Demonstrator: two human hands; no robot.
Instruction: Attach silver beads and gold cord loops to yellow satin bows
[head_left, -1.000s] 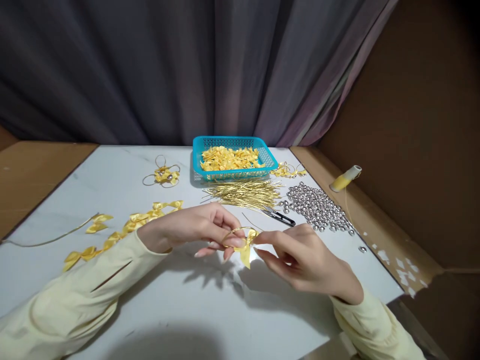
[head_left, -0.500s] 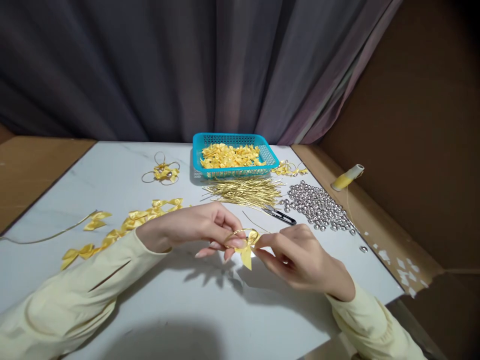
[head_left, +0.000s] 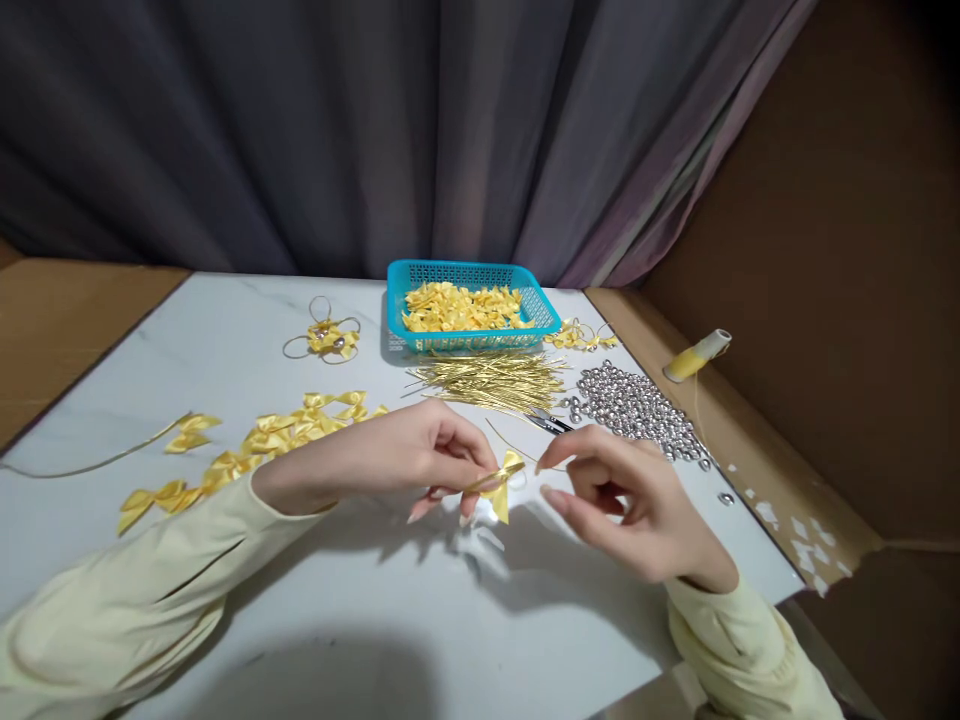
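sleeves (head_left: 112, 620): pale yellow, one on each forearm, at the bottom edge.
table (head_left: 375, 620): white, faintly marbled, bare just ahead of the sleeves.
left hand (head_left: 397, 455): thumb and forefinger pressed together on the yellow bow (head_left: 501, 485), other fingers curled beneath, tips pointing down at the table.
yellow bow: held just above the table between the two hands, tilted, tails hanging down; thin gold wire (head_left: 480, 483) caught in the same pinch.
right hand (head_left: 637, 500): loosely spread, thumb and forefinger apart, holding nothing; forefinger tip just beside the bow, a small gap between.
paper scraps (head_left: 795, 530): small white bits on the cardboard off the table's right edge.
chain of bows (head_left: 247, 445): yellow, lying left of the left wrist, trailing toward the left edge.
snips (head_left: 551, 422): flat on the table just beyond the right fingertips, between the wire bundle and the bells.
wire bundle (head_left: 487, 380): gold lengths in a loose sheaf, just in front of the basket.
silver bells (head_left: 637, 405): heaped right of the wires, a few strays nearer the table's right edge.
thread spool (head_left: 694, 357): yellow, lying on the cardboard, right of the bells.
looped bows (head_left: 330, 338): yellow with wire rings, left of the basket.
basket (head_left: 465, 343): blue mesh, far side of the table, filled with loose yellow bows.
curtain (head_left: 300, 130): dark grey folds behind everything.
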